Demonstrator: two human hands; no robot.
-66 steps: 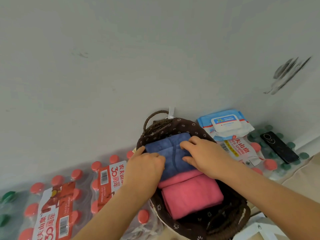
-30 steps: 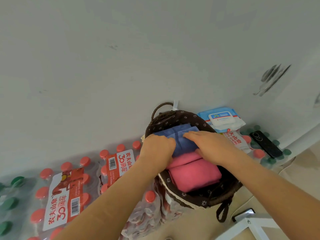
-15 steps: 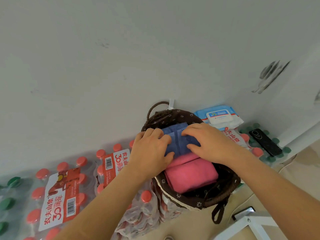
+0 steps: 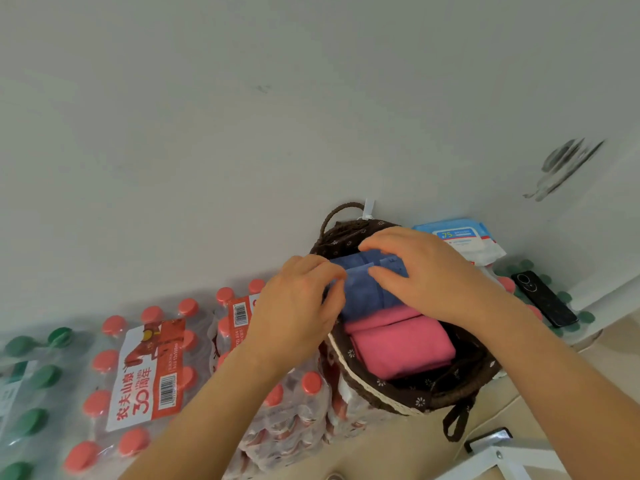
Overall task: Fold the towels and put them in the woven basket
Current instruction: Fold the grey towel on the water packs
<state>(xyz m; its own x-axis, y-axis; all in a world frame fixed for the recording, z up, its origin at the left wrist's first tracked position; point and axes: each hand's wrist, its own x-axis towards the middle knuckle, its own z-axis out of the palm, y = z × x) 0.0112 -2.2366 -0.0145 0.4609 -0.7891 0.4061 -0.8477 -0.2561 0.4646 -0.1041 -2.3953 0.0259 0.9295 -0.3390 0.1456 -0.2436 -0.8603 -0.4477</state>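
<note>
1. Grey-white wall (image 4: 242, 133) behind, beige floor (image 4: 398, 455) below.
2. Basket (image 4: 415, 401), dark brown with flower-print liner, sits against the wall on shrink-wrapped bottle packs (image 4: 138, 375) with red caps.
3. Pink towel (image 4: 401, 348) lies folded in the basket, near side.
4. Blue towel (image 4: 367, 296) lies folded in the basket, far side, touching the pink one and overlapping its far edge.
5. Left hand (image 4: 301, 310): fingers curled on the blue towel's left edge, gripping it.
6. Right hand (image 4: 429, 275): arched over the blue towel, thumb on top, fingers curled round its far edge, clamped on it.
7. Wipes (image 4: 464, 240) lie right of the basket by the wall.
8. Phone (image 4: 543, 297), black, lies further right on green caps.
</note>
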